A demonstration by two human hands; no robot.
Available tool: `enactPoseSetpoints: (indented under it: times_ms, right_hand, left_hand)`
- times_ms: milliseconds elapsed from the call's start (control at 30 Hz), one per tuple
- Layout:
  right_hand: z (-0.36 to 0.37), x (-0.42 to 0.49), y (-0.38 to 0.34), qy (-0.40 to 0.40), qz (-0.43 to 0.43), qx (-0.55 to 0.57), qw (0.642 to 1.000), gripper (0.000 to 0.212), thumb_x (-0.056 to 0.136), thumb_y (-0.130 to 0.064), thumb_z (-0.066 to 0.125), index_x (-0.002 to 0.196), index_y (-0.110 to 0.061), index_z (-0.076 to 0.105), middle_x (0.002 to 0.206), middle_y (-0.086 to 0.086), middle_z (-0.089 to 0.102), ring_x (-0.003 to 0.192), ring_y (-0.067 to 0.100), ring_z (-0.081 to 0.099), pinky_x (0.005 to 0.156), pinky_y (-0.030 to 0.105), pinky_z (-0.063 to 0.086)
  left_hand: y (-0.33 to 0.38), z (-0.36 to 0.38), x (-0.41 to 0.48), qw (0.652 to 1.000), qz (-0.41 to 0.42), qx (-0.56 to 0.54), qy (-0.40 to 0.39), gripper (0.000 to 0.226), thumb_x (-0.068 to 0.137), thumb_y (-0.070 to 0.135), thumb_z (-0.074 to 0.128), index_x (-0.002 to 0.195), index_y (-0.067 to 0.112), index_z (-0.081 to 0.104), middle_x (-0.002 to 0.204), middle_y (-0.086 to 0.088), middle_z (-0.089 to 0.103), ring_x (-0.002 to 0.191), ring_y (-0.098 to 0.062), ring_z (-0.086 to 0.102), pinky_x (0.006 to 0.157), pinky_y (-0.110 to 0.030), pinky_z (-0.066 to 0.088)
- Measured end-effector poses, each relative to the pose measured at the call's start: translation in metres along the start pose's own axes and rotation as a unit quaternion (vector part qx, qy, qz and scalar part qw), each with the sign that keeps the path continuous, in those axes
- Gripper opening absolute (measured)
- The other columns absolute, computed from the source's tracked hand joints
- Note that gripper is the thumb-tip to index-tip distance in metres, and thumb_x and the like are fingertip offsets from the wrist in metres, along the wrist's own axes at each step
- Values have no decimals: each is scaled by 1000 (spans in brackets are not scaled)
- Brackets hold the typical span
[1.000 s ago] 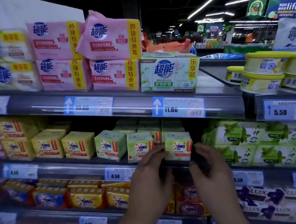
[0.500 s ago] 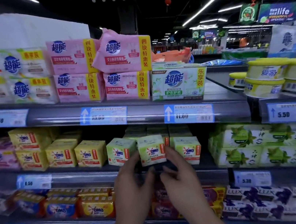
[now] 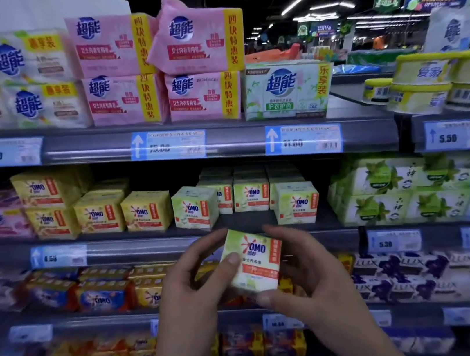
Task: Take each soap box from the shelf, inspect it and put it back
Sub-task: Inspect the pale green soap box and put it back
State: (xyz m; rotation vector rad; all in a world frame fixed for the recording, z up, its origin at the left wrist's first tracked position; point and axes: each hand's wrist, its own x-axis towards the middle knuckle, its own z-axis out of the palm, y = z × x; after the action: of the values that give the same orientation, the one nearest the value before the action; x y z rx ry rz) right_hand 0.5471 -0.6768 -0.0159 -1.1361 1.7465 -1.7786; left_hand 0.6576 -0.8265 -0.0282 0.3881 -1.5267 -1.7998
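One pale green soap box (image 3: pixel 252 259) is off the shelf (image 3: pixel 134 247) and held tilted in front of it, label toward the person, so the inspecting step looks under way. The left hand (image 3: pixel 193 287) has its grip on the box's left edge, thumb on the face; the right hand (image 3: pixel 312 273) cups the right side and bottom corner. Putting it back into the gap in the green row (image 3: pixel 249 197) is still to do, and the many other boxes stand untouched. The box reads OMO in red; the pink packs (image 3: pixel 113 46) above carry 超能, and a price tag (image 3: pixel 4 152) reads 11.50
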Motion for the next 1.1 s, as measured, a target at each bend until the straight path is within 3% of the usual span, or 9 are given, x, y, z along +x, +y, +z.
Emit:
enactPoseSetpoints:
  times_ms: [100, 267, 400, 500, 600, 733, 867, 967, 1100]
  right_hand:
    - [2, -6, -5, -6, -31, -32, 999, 79, 66, -45, 96, 135, -44, 58, 127, -16, 68, 116, 15, 71, 87, 34, 64]
    - [-1, -10, -8, -8, -43, -2, 999, 77, 71, -43, 94, 136, -40, 53, 131, -9, 69, 118, 21, 70, 85, 38, 64]
    - [3, -11, -7, -25, 1, 77, 997, 68, 76, -54, 86, 135, -39, 57, 134, -4, 70, 119, 24, 71, 85, 37, 63]
    - [4, -11, -7, -34, 70, 132, 988, 60, 81, -69, 72, 129, -33, 68, 130, 5, 74, 118, 27, 72, 87, 39, 63]
    - [3, -12, -6, -34, 117, 158, 980, 54, 74, -60, 85, 116, -28, 76, 120, 10, 78, 109, 31, 76, 77, 34, 65]
    - [4, -14, -8, 22, 53, 55, 997, 36, 78, -53, 80, 111, -42, 75, 110, -1, 82, 100, 19, 78, 75, 27, 63]
    - [11, -19, -10, 66, -63, -90, 992, 44, 73, -49, 84, 115, -49, 70, 111, -11, 74, 99, 12, 73, 73, 26, 63]
    - [21, -22, -11, 63, -106, -151, 981, 49, 72, -48, 85, 118, -50, 69, 113, -14, 61, 101, 13, 68, 73, 28, 62]
    - [17, -22, -11, 51, -100, -139, 984, 44, 77, -44, 82, 119, -49, 68, 118, -13, 63, 109, 15, 67, 80, 32, 63]
  left_hand:
    - [0, -4, -7, 1000, 3, 6, -16, 48, 72, 46, 84, 118, 39, 75, 117, 0, 77, 99, -23, 78, 72, -35, 64]
    - [11, -20, -15, 979, 14, 88, -183, 86, 60, 38, 99, 137, 47, 60, 126, 8, 72, 113, -17, 73, 80, -33, 64]
    - [16, -27, -17, 980, 58, 110, -158, 72, 52, 26, 98, 114, 49, 70, 117, 7, 78, 105, -13, 76, 73, -24, 63]
    - [17, -29, -20, 976, 78, 134, -151, 74, 52, 29, 98, 116, 49, 67, 117, 8, 77, 106, -15, 76, 76, -28, 65]
    - [18, -28, -21, 974, 81, 145, -153, 78, 57, 28, 97, 126, 45, 63, 123, 8, 74, 113, -16, 73, 77, -35, 66]
    - [17, -31, -17, 980, 11, 123, -158, 93, 62, 38, 95, 143, 51, 51, 128, 20, 68, 114, -14, 71, 81, -35, 65]
    - [2, -24, -17, 991, -93, 5, -92, 91, 51, 58, 95, 132, 29, 66, 119, 0, 77, 106, -23, 76, 81, -34, 63]
    - [-7, -13, -22, 994, -70, -11, -87, 71, 54, 52, 95, 119, 33, 74, 115, -7, 78, 106, -28, 76, 80, -38, 63]
    - [0, -9, -23, 998, -16, 31, -53, 49, 57, 40, 89, 103, 36, 74, 102, -4, 79, 95, -22, 77, 71, -30, 63]
